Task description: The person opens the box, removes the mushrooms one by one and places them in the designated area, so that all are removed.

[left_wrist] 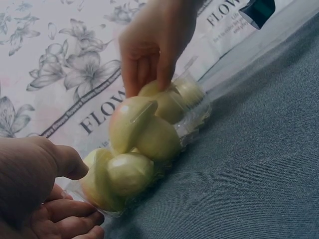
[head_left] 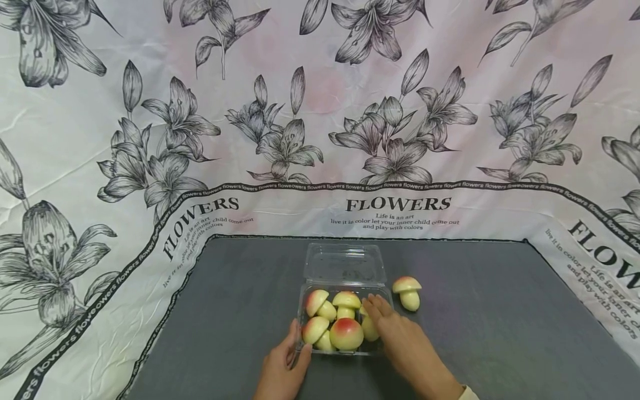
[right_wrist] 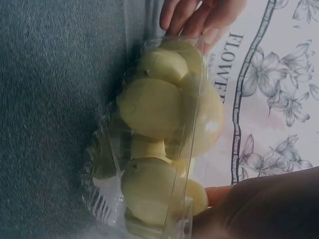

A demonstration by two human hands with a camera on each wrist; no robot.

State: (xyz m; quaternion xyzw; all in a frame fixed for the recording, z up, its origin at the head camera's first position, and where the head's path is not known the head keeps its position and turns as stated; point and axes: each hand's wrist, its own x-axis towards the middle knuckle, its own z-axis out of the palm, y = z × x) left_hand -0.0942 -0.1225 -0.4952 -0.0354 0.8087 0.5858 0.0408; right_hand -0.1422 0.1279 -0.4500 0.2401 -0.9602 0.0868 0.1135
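Observation:
A clear plastic clamshell box (head_left: 374,351) stands on the table with its lid (head_left: 345,264) tipped back. Inside lie several yellow toy mushrooms (head_left: 346,334) with reddish caps. My left hand (head_left: 285,358) holds the box's left wall, thumb near the rim and fingers outside, as the left wrist view also shows. At the box's right side, my right hand (head_left: 407,344) reaches in from above and pinches a toy mushroom (head_left: 369,329), partly hidden by the fingers. In the right wrist view, more toy mushrooms (right_wrist: 152,107) show through the clear wall.
Another toy mushroom (head_left: 408,293) lies on the grey tabletop (head_left: 240,300), right of the box. A white cloth (head_left: 290,216) with printed flowers and lettering hangs behind the table and along its sides. A dark object (left_wrist: 258,12) shows at the left wrist view's top right.

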